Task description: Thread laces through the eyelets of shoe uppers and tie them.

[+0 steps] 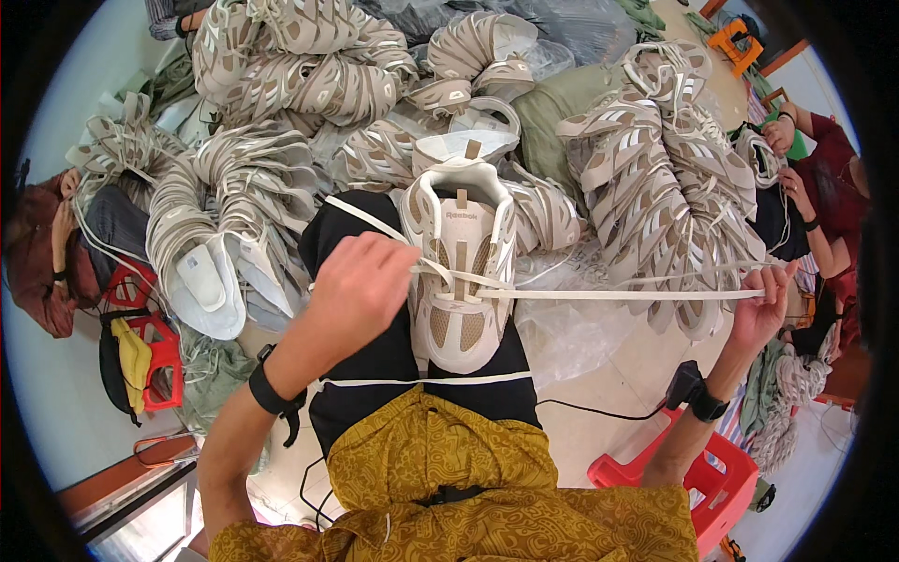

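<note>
A beige and white sneaker upper (459, 323) rests across my lap, its toe toward me and its tongue upright. A flat cream shoelace (618, 295) runs through its lower eyelets. My left hand (365, 286) is closed at the upper's left edge, pinching the lace, with a loose stretch of it angling up behind the fingers. Far out to the right, my right hand (760, 300) grips the lace and holds it taut, nearly level. The left fingertips are partly hidden by the back of the hand. Another pale cord (449, 381) lies across my thighs.
Nested stacks of similar uppers stand at the left (229, 187), back and right (655, 187). A red plastic stool (726, 478) is at the lower right. Co-workers sit at both sides, one person's hands (787, 155) on an upper. Clear plastic wrap (571, 328) lies on the floor.
</note>
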A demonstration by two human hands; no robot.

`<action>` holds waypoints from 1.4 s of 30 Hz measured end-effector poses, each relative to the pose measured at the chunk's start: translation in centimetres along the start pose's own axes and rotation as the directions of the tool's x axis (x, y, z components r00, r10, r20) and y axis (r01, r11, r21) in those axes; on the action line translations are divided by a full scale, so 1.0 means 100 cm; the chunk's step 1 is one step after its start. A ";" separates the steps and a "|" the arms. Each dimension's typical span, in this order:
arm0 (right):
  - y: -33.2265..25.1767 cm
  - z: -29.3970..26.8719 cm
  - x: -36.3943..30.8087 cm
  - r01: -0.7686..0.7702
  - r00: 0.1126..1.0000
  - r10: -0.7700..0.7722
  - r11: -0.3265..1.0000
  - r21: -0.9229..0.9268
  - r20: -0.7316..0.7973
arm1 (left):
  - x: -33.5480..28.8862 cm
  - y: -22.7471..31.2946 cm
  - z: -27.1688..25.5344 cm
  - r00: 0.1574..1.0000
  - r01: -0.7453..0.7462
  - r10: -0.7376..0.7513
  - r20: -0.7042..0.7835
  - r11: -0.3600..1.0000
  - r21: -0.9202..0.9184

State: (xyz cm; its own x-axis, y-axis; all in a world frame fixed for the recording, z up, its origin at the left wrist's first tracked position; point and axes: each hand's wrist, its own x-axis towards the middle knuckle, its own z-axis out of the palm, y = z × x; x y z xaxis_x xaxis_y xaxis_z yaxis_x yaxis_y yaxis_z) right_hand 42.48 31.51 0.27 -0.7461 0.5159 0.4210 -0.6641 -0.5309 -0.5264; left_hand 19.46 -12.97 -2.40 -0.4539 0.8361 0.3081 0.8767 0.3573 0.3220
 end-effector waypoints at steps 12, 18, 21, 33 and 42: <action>0.130 0.044 -0.047 0.031 0.898 0.415 -0.385 -0.923 -0.143 | 0.008 0.004 0.028 0.979 -0.205 0.203 0.032 0.952 0.227; 0.214 0.070 -0.051 0.274 0.826 0.531 -0.082 -0.958 0.190 | -0.007 -0.008 0.006 0.999 -0.010 0.010 0.033 1.000 0.013; 0.240 0.062 -0.054 0.313 0.751 0.649 -0.186 -0.931 0.123 | -0.015 -0.029 -0.029 0.992 0.083 -0.066 -0.107 0.984 0.160; 0.233 0.073 0.000 0.116 0.909 0.398 0.038 -0.993 0.121 | -0.055 -0.098 -0.095 0.765 0.585 -0.639 -0.086 0.744 -0.323; 0.235 0.079 0.008 -0.092 0.901 0.431 0.089 -0.992 -0.045 | -0.013 0.025 -0.001 0.921 0.373 -0.311 0.234 0.879 -0.297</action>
State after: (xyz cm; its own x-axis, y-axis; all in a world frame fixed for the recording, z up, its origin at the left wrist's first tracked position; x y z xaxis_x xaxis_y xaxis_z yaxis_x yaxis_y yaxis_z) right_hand 25.90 14.14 -5.95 -0.9566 0.2659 0.1191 0.0573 0.5726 -0.8179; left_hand 22.21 -13.24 -1.89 -0.6537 0.7563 -0.0263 0.5543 0.5022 0.6638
